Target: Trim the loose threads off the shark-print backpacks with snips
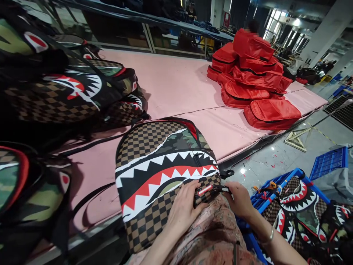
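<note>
A brown-and-black checkered backpack with a red-and-white shark mouth and camouflage patches lies at the near edge of the table, against my body. My left hand rests on its checkered front beside a small red label, fingers stretched out over the surface. At the bag's right-hand edge, my right hand is closed on a short black strap; my fingertips partly hide what they pinch. Along the bag's upper side the opening shows a red lining.
Similar shark-mouth backpacks are heaped on the left. Red bags form a pile at the far right of the pink table. On my right, a blue crate holds more patterned bags. People are visible in the background.
</note>
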Demonstrator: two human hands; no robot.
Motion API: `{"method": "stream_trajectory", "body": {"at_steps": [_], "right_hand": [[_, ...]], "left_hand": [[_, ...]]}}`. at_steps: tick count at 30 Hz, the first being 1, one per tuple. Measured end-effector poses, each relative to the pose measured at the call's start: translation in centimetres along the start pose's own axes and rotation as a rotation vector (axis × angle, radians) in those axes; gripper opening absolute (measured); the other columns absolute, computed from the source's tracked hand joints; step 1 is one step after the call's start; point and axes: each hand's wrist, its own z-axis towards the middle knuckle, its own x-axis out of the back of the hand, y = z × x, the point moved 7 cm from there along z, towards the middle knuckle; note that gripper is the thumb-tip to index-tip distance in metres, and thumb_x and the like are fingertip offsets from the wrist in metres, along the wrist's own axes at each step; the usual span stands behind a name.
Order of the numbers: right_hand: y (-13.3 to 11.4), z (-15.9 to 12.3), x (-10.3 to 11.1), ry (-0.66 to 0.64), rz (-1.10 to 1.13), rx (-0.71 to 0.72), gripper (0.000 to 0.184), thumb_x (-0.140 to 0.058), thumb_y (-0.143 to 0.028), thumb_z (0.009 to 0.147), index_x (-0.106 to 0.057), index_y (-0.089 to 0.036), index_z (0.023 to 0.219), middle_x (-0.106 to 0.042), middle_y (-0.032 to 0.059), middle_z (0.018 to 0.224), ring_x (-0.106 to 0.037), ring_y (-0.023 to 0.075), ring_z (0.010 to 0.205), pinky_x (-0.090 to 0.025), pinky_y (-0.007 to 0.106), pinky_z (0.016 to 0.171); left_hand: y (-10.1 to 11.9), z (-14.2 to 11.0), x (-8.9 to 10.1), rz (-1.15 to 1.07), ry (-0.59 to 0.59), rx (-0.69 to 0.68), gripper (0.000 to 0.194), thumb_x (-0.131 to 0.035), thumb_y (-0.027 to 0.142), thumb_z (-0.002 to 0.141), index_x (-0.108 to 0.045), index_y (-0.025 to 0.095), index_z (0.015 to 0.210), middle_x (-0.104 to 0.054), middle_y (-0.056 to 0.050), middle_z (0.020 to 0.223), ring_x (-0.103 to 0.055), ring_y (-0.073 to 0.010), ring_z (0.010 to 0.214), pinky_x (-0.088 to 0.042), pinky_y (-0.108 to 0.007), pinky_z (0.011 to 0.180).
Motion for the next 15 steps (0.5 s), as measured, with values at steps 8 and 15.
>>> {"method": "stream_trajectory", "body": {"at_steps": [8, 15], "right_hand": [[-1.6, 1.6, 0.4, -0.103, -0.089, 0.029, 0.003, -0.052, -0.02, 0.081, -0.055, -0.019, 0.083, -0.059, 0.0046, 0.077, -0.052, 0.0184, 0.071, -0.031, 0.026, 0.06], [0.4, 0.7, -2.5, -0.026, 0.527, -0.147, 0.022, -0.044, -0.036, 0.086, -0.056, -0.018, 0.081, -0.054, -0.0014, 0.064, -0.047, 0.0125, 0.058, -0.031, 0.021, 0.053]], "left_hand": [[-0.3, -0.4, -0.3, 0.035, -0.014, 0.032, 0.044, -0.061, 0.035, 0.073, -0.044, 0.022, 0.111, -0.052, -0.011, 0.12, -0.049, -0.0296, 0.111, -0.043, -0.046, 0.09], [-0.3, 0.1, 0.5, 0.005, -0.01, 0.061, 0.042, -0.061, 0.037, 0.072, -0.046, 0.021, 0.108, -0.054, -0.01, 0.117, -0.05, -0.0288, 0.108, -0.043, -0.045, 0.089]]}}
